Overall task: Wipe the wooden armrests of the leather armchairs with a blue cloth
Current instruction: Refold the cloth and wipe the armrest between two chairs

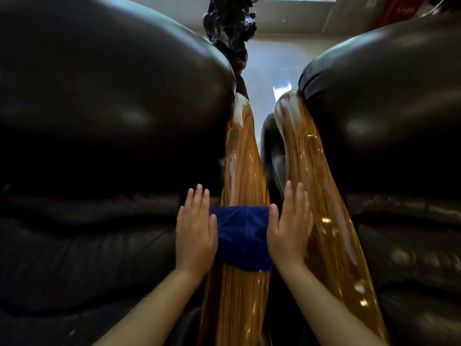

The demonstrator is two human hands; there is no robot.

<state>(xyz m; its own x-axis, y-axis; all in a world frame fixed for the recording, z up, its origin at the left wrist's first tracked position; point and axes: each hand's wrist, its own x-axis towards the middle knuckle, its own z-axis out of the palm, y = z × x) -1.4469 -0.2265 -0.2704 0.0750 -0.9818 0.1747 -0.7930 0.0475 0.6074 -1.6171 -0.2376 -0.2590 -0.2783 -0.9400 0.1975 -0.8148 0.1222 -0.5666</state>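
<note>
The blue cloth [243,237] lay draped across the left wooden armrest [239,156], between my two hands. My left hand [195,229] was flat and open, fingers straight, its thumb edge touching the cloth's left side. My right hand [290,227] was open too, thumb against the cloth's right side, palm over the gap toward the right wooden armrest [321,196]. Neither hand gripped anything. Dark leather armchairs [99,108] rose on both sides.

Both wooden armrests [240,176] are glossy, streaked with grain; the armchairs [99,121] are smooth, shiny dark leather; the blue cloth [240,236] looks soft and matt.
</note>
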